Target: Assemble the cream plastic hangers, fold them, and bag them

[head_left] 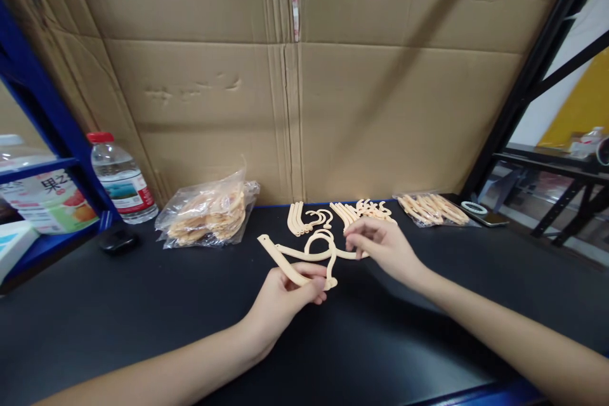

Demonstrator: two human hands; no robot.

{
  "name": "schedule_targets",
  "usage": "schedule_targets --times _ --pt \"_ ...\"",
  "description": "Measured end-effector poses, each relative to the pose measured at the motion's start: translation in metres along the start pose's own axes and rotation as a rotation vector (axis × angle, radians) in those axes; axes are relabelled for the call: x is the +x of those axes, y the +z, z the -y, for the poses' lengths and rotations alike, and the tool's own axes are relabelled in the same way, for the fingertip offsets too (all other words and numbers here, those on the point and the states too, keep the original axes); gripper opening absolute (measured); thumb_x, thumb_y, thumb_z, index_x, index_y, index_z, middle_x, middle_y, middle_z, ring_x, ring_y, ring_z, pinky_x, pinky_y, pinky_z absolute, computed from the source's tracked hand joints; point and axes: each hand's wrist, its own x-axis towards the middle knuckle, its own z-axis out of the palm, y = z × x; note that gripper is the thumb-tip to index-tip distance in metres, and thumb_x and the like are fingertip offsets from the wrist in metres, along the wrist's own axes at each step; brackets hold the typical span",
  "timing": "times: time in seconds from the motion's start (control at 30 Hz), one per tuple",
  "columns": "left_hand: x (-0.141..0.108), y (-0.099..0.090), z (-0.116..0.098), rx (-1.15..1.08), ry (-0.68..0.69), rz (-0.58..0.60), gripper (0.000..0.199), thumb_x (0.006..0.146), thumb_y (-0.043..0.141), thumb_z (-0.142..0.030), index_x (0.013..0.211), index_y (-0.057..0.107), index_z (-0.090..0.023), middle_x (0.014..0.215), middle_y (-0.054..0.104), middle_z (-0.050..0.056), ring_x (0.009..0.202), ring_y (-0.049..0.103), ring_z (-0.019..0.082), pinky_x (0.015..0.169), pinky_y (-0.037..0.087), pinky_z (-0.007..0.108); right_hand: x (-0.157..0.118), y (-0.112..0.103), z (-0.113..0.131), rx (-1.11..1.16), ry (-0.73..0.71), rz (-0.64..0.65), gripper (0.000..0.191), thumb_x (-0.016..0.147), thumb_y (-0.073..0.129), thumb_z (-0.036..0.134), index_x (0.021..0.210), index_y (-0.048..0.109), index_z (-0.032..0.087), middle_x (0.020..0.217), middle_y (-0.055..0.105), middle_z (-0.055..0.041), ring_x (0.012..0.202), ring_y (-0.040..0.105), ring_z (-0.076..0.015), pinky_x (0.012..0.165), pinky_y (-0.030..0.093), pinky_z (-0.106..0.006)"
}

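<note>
My left hand (pixel 285 304) is closed on a cream plastic folding hanger (pixel 290 268), pinching it near the joint where an arm meets the curved hook. The piece is held tilted just above the black table. Behind it lies another cream hanger (pixel 304 256) with its hook up, partly overlapped from my view. My right hand (pixel 385 250) is over that hanger's right end, fingers curled and thumb drawn in. Whatever those fingertips grip, if anything, is hidden. Just beyond sit loose hanger arms (pixel 295 219), hooks (pixel 323 219) and a heap of more hanger parts (pixel 373 209).
At the back left stand a clear bag of hanger parts (pixel 209 212) and a red-capped water bottle (pixel 122 181), with a black mouse (pixel 118 241) before them. Back right: another bag (pixel 432 209) and a phone (pixel 488 216) with a white ring (pixel 474 207). Cardboard (pixel 214 89) walls the rear.
</note>
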Motion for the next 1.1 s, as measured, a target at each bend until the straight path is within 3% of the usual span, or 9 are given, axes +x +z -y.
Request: schedule_targets --times 0.07,0.13,0.3,0.53,0.67,0.77,0.87,0.97,1.1 --pt "0.0 -0.001 0.0 -0.054 -0.012 -0.009 0.023 0.067 0.078 -0.029 0.083 0.072 -0.013 0.073 0.067 0.004 0.064 0.059 0.012 0.065 0.049 0.024 0.017 -0.018 -0.006 -0.323 -0.153 -0.028 0.011 0.083 0.06 0.029 0.082 0.065 0.02 0.078 0.063 -0.0045 0.075 0.059 -0.0181 0.066 0.049 -0.032" --pt "0.0 -0.001 -0.001 -0.091 -0.023 -0.019 0.023 0.066 0.079 -0.028 0.083 0.072 -0.012 0.073 0.067 0.004 0.065 0.06 0.012 0.065 0.049 0.024 0.033 -0.032 -0.016 -0.596 -0.269 0.092 0.009 0.083 0.059 0.024 0.084 0.068 0.021 0.083 0.062 -0.0058 0.083 0.057 -0.0205 0.077 0.047 -0.037" --pt "0.0 -0.002 -0.005 -0.164 -0.073 -0.01 0.025 0.062 0.083 -0.026 0.079 0.072 -0.011 0.075 0.067 0.004 0.067 0.061 0.012 0.069 0.05 0.025 0.056 -0.038 -0.046 -0.797 -0.307 0.307 0.021 0.075 0.063 0.011 0.094 0.069 0.02 0.093 0.054 -0.0063 0.089 0.054 -0.0202 0.084 0.045 -0.035" --pt "0.001 -0.002 -0.005 -0.119 -0.072 0.006 0.023 0.061 0.083 -0.024 0.077 0.071 -0.012 0.072 0.066 0.003 0.065 0.059 0.01 0.067 0.047 0.022 0.061 -0.03 -0.054 -0.712 -0.216 0.141 0.012 0.081 0.057 0.011 0.081 0.068 0.015 0.087 0.054 -0.0057 0.071 0.053 -0.0142 0.071 0.046 -0.03" --pt "0.001 -0.001 -0.006 -0.091 -0.042 -0.01 0.023 0.058 0.084 -0.02 0.074 0.07 -0.011 0.071 0.066 0.003 0.064 0.057 0.01 0.065 0.046 0.023 0.059 -0.038 -0.04 -0.532 -0.125 -0.106 0.01 0.081 0.058 0.021 0.083 0.068 0.018 0.079 0.056 -0.0037 0.07 0.053 -0.0154 0.068 0.044 -0.031" --pt "0.002 -0.001 -0.006 -0.102 -0.037 -0.004 0.022 0.057 0.084 -0.019 0.072 0.069 -0.012 0.072 0.066 0.003 0.064 0.056 0.01 0.064 0.044 0.022 0.047 -0.041 -0.02 -0.509 -0.188 -0.181 0.015 0.084 0.057 0.03 0.084 0.069 0.02 0.075 0.054 -0.0027 0.069 0.051 -0.016 0.064 0.042 -0.03" --pt "0.002 -0.001 -0.007 -0.116 -0.052 -0.001 0.022 0.057 0.084 -0.018 0.071 0.069 -0.012 0.07 0.066 0.002 0.063 0.055 0.009 0.064 0.042 0.021 0.026 -0.035 0.001 -0.469 -0.201 -0.183 0.021 0.087 0.053 0.036 0.088 0.066 0.02 0.066 0.052 -0.0004 0.058 0.047 -0.0132 0.054 0.038 -0.027" --pt "0.002 -0.001 -0.008 -0.128 -0.061 0.003 0.021 0.058 0.083 -0.018 0.072 0.069 -0.012 0.07 0.065 0.002 0.063 0.054 0.008 0.064 0.041 0.021 0.006 -0.023 0.013 -0.266 -0.076 -0.097 0.024 0.09 0.047 0.04 0.095 0.059 0.019 0.049 0.048 0.0052 0.043 0.046 -0.0106 0.045 0.035 -0.024" --pt "0.001 0.0 -0.009 -0.125 -0.065 0.005 0.019 0.059 0.082 -0.019 0.071 0.068 -0.012 0.068 0.063 0.0 0.062 0.052 0.008 0.062 0.04 0.021 -0.007 -0.008 0.019 0.007 0.08 0.005 0.029 0.089 0.049 0.046 0.099 0.053 0.019 0.053 0.062 0.0013 0.048 0.063 -0.0159 0.044 0.042 -0.024"
